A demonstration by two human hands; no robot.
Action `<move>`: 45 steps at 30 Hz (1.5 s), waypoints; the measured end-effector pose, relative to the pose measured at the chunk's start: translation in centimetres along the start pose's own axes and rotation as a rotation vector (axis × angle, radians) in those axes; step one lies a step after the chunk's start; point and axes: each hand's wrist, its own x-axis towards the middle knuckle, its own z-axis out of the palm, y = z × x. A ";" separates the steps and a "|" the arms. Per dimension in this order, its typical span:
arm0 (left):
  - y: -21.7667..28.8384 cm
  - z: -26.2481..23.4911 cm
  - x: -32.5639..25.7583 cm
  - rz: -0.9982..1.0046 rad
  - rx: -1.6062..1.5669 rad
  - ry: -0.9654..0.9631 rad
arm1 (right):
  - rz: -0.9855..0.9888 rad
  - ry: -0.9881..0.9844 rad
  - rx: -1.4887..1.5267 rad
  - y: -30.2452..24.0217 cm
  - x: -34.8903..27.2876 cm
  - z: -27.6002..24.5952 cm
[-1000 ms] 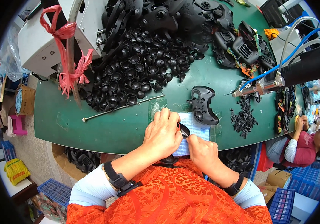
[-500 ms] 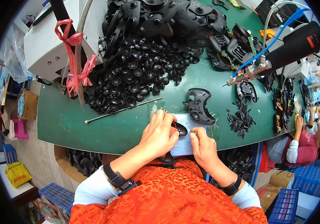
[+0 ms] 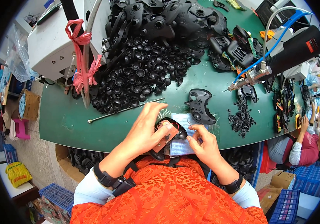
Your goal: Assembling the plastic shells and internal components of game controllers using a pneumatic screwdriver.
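My left hand (image 3: 142, 126) is at the near edge of the table, its fingers stretched out and its thumb over a reddish-brown circuit board (image 3: 164, 141). The board has a red wire and sits against a black game controller shell (image 3: 180, 131), partly hidden by my hand. Close by on the right, my right hand (image 3: 206, 143) is closed in a pinch. A thin metal tool (image 3: 190, 124) sticks out from its fingers. Both hands are above a light blue cloth (image 3: 182, 148). Just beyond them lies another black controller shell (image 3: 201, 105), flat on the table.
A heap of small black caps (image 3: 133, 74) and stacked controller shells (image 3: 160, 28) fill the far left. A metal rod (image 3: 126, 110) lies before them. Small black parts (image 3: 241, 121) and a mounted black tool with blue hose (image 3: 287, 54) are on the right. Another person (image 3: 309, 143) sits there.
My left hand has lifted its fingers and shifted left, uncovering the circuit board. The metal tool now shows in my right hand. The view has shifted slightly.
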 end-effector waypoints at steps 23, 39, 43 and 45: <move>-2.4 1.7 -4.0 0.019 0.125 0.035 | 0.016 0.048 -0.088 0.3 -0.4 0.4; -2.0 3.1 -2.6 0.065 0.022 -0.122 | -0.301 -0.137 -0.364 -2.4 -2.4 0.0; -1.7 3.1 -2.4 0.118 0.074 -0.118 | -0.291 -0.196 -0.364 -2.5 -2.5 0.1; -1.7 3.2 -2.3 0.124 0.080 -0.126 | -0.306 -0.217 -0.377 -2.3 -2.6 0.1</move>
